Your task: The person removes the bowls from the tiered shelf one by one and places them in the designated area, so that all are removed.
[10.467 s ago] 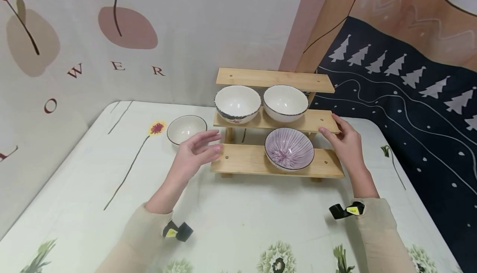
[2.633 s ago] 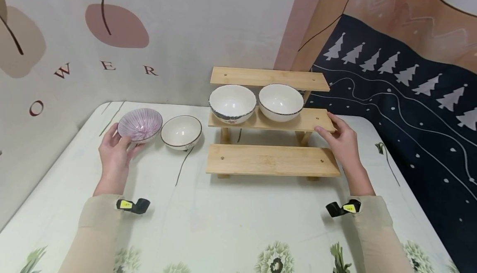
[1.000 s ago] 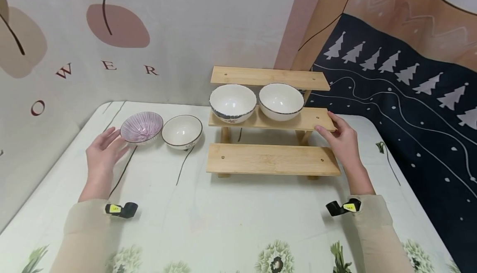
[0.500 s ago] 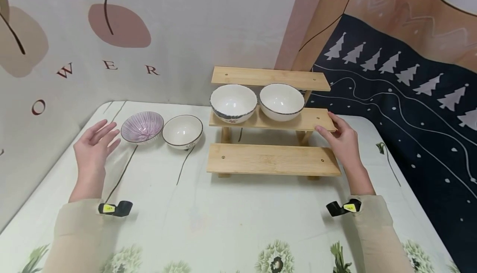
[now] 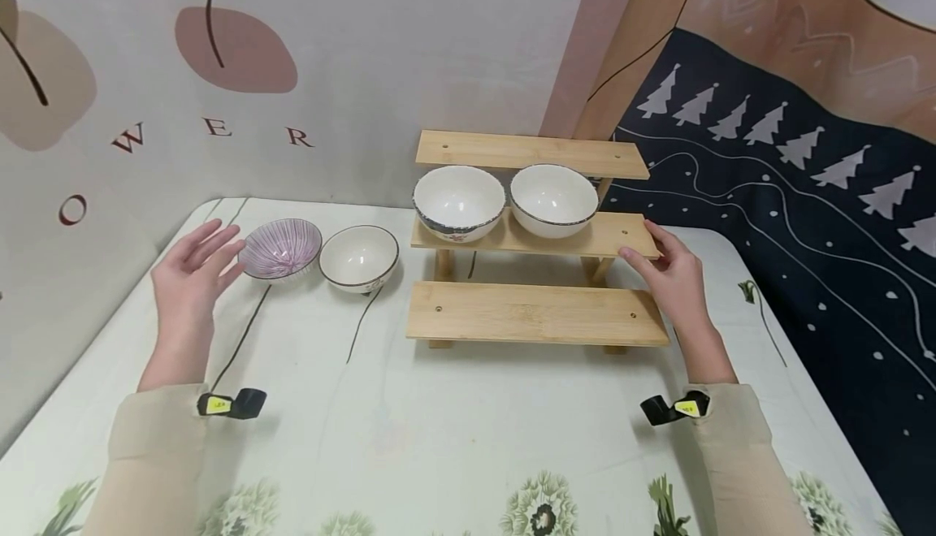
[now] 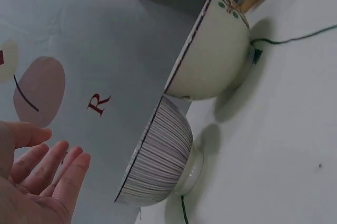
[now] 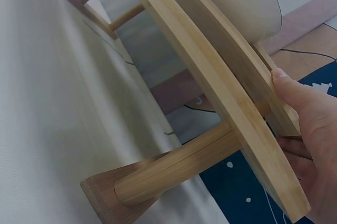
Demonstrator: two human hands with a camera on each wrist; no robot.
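A wooden three-tier shelf [image 5: 537, 314] stands on the table. My right hand [image 5: 674, 276] grips the right end of its middle board, thumb on the front edge and fingers behind, partly hidden in the right wrist view. Two white bowls sit side by side on that board: a larger dark-rimmed bowl [image 5: 459, 203] and a smaller bowl [image 5: 553, 201]. Left of the shelf, a purple-striped bowl [image 5: 281, 248] and a small white bowl [image 5: 359, 258] stand upright on the table. My left hand [image 5: 188, 280], holding nothing, hovers just left of the striped bowl, its fingers spread and relaxed.
The tablecloth [image 5: 439, 430] is white with printed flowers. A pale printed curtain [image 5: 380, 73] hangs behind and to the left. Dark tree-patterned fabric [image 5: 768, 187] borders the table on the right.
The striped bowl has gone from the shelf's lowest board to the table, left of the small white bowl. My left hand has released it and drawn away leftward. My right hand stays put.
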